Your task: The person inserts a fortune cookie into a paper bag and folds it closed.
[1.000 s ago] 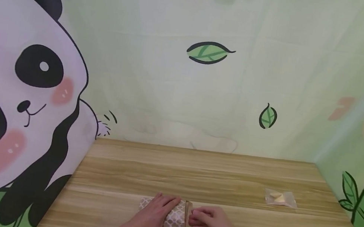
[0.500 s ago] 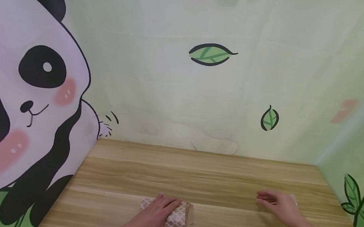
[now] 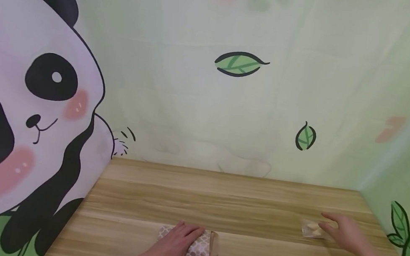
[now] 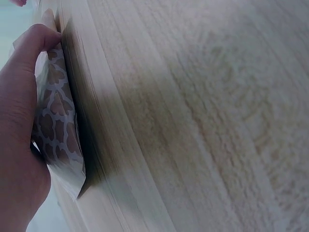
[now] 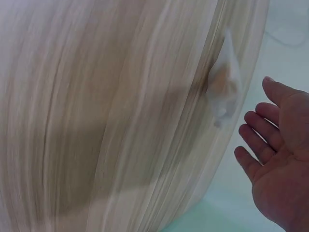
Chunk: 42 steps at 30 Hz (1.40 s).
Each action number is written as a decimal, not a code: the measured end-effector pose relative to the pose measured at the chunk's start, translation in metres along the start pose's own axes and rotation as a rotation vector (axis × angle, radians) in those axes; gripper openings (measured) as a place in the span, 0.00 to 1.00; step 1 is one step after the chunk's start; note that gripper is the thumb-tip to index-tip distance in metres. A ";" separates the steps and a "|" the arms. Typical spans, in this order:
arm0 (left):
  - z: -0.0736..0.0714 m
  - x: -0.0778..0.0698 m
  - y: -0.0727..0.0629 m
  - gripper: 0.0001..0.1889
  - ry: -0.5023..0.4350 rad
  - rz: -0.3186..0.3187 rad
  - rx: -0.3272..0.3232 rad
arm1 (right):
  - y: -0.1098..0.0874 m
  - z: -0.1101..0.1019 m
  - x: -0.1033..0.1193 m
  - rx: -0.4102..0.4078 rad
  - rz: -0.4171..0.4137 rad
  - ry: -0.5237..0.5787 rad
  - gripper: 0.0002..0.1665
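A flat brown paper bag (image 3: 198,252) with a white lattice pattern lies near the table's front edge. My left hand (image 3: 174,247) spans it and grips it across its width, fingertips at the far edge and thumb at the near edge. In the left wrist view, the thumb of the left hand (image 4: 21,96) is bent at the edge of the patterned bag (image 4: 58,121). A small clear packet (image 3: 307,230) with pale yellowish pieces inside lies farther back on the right. Close above its right end hovers my right hand (image 3: 346,235), fingers apart, holding nothing.
A wood-grain table (image 3: 257,201) carries both things. Behind it hangs a pale green cloth backdrop (image 3: 178,91) with a large panda at the left and printed leaves. The cloth also borders the right side of the table.
My right hand has left the paper bag's right edge and moved right and away to the clear packet. The left hand keeps its place on the bag. The view has shifted slightly.
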<state>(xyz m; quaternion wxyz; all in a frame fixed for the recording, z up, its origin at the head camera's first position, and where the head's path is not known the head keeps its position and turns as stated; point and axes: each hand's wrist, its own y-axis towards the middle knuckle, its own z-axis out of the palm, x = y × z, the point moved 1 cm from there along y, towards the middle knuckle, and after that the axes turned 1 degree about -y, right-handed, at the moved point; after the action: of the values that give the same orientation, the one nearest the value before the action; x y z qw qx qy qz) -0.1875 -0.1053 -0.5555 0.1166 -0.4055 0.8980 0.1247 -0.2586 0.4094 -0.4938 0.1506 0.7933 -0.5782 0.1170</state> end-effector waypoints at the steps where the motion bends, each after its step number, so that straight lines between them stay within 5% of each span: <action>1: 0.000 0.000 0.000 0.55 -0.001 0.000 0.002 | 0.000 0.000 -0.002 0.003 -0.004 -0.014 0.23; 8: 0.002 0.000 0.003 0.55 0.001 -0.005 0.024 | -0.004 0.009 -0.013 0.039 -0.081 -0.079 0.15; 21: 0.002 0.000 0.003 0.55 0.017 -0.003 0.009 | -0.009 0.010 -0.014 0.144 0.114 0.076 0.27; 30: 0.004 0.001 0.003 0.55 0.014 -0.011 0.008 | -0.012 0.015 -0.010 0.101 0.111 0.172 0.21; 35: 0.001 0.001 0.001 0.54 0.007 -0.010 -0.011 | -0.010 0.029 0.014 0.052 0.093 0.373 0.17; 42: -0.001 -0.001 0.000 0.54 0.007 -0.022 -0.015 | 0.004 0.060 0.076 0.106 0.094 0.559 0.17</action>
<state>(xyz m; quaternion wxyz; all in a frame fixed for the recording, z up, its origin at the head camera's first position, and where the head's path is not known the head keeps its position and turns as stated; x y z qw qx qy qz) -0.1864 -0.1047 -0.5546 0.1117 -0.4167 0.8929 0.1289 -0.2388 0.3192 -0.5217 0.2568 0.7093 -0.5435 0.3682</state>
